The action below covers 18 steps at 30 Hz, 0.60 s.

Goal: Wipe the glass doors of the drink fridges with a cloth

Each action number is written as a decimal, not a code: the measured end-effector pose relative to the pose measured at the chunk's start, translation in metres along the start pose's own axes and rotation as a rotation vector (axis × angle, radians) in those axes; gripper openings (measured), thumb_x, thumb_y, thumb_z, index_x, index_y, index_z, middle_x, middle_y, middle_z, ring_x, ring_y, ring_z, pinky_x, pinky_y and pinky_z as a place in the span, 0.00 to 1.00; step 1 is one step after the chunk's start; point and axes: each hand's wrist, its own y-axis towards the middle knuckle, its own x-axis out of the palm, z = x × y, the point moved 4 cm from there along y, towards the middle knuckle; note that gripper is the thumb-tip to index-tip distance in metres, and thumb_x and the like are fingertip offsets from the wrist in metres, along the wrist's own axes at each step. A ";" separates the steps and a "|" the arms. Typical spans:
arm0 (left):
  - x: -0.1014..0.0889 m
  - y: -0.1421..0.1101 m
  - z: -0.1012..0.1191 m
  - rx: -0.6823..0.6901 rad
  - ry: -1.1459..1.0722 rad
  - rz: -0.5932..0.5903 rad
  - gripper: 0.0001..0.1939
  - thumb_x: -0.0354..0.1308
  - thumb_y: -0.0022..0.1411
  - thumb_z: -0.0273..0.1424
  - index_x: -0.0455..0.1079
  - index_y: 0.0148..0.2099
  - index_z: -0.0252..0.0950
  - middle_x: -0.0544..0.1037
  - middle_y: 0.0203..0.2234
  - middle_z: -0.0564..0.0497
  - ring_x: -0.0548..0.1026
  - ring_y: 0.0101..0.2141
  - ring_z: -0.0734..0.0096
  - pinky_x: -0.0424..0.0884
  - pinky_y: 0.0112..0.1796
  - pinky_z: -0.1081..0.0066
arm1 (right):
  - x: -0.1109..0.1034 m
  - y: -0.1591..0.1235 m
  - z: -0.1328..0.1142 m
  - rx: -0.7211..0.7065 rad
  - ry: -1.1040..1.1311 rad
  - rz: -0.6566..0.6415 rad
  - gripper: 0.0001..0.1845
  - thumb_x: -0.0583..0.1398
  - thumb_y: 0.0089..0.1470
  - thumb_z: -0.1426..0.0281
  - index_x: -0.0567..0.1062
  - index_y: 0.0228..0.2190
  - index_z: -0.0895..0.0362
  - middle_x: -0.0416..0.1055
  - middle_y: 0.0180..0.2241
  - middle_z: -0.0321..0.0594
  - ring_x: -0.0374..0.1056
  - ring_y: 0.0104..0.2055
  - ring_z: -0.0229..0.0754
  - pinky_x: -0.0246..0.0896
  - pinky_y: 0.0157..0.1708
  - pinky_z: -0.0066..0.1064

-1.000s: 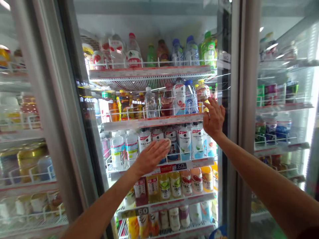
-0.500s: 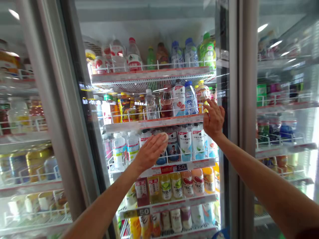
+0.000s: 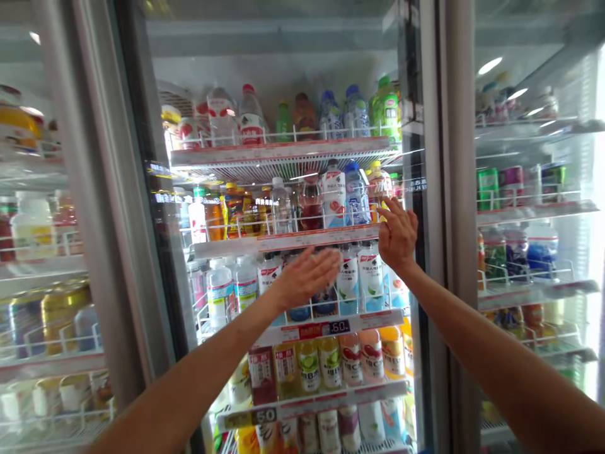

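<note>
My left hand (image 3: pixel 309 275) is stretched out flat, fingers straight and close together, in front of the middle shelf of a glass-fronted drinks fridge. Behind it stand white-labelled bottles (image 3: pixel 370 268), partly covered by the hand. Farther right, my right hand (image 3: pixel 398 234) is raised with fingers apart and slightly bent, near the right edge of the glass door (image 3: pixel 278 57). A yellow-capped bottle (image 3: pixel 378 180) is behind its fingertips. Neither hand holds anything I can see. Whether either one touches the glass I cannot tell.
Silver door frames (image 3: pixel 456 189) stand right and left, the left frame (image 3: pixel 106 189) leaning in view. Upper shelves hold more bottles, such as a green bottle (image 3: pixel 386 110). A lower shelf carries juice bottles (image 3: pixel 331 361). Neighbouring fridge sections show cans (image 3: pixel 59 315) and bottles. Reflections streak the glass.
My left hand has moved right, toward my right hand, its fingers now pointing more to the right. My right hand keeps nearly the same pose. The view has shifted slightly.
</note>
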 end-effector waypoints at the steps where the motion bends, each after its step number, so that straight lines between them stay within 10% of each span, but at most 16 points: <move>1: -0.004 0.004 -0.020 -0.120 0.041 0.046 0.22 0.47 0.62 0.26 0.57 0.58 0.38 0.61 0.58 0.48 0.52 0.61 0.66 0.52 0.59 0.56 | 0.000 0.000 0.000 0.003 0.011 -0.005 0.18 0.47 0.55 0.71 0.70 0.43 0.53 0.66 0.53 0.40 0.57 0.59 0.40 0.45 0.57 0.41; 5: -0.018 0.010 -0.086 -0.702 0.160 0.277 0.21 0.43 0.64 0.28 0.55 0.59 0.34 0.58 0.59 0.43 0.48 0.62 0.63 0.52 0.58 0.52 | -0.001 -0.001 0.001 0.013 0.052 -0.015 0.20 0.45 0.55 0.71 0.69 0.46 0.53 0.65 0.54 0.40 0.56 0.59 0.40 0.44 0.57 0.41; 12: 0.013 0.027 0.000 -0.001 0.023 -0.042 0.20 0.48 0.62 0.30 0.59 0.57 0.41 0.58 0.60 0.52 0.50 0.62 0.67 0.51 0.60 0.60 | -0.001 -0.002 0.003 0.019 0.098 0.029 0.21 0.45 0.55 0.71 0.65 0.49 0.54 0.64 0.54 0.43 0.56 0.59 0.41 0.47 0.57 0.40; 14: 0.007 0.029 -0.024 -0.062 0.048 -0.002 0.19 0.48 0.63 0.31 0.59 0.57 0.41 0.59 0.59 0.52 0.51 0.61 0.66 0.48 0.61 0.57 | -0.002 -0.002 0.003 0.018 0.102 0.033 0.21 0.45 0.55 0.71 0.66 0.49 0.54 0.65 0.54 0.43 0.57 0.59 0.41 0.47 0.57 0.41; 18: -0.013 0.028 -0.094 -0.603 0.119 0.248 0.20 0.44 0.64 0.30 0.56 0.58 0.34 0.59 0.59 0.44 0.47 0.62 0.64 0.47 0.60 0.55 | -0.002 -0.001 0.003 0.017 0.103 0.034 0.21 0.45 0.55 0.71 0.67 0.48 0.56 0.65 0.53 0.44 0.57 0.59 0.41 0.47 0.57 0.41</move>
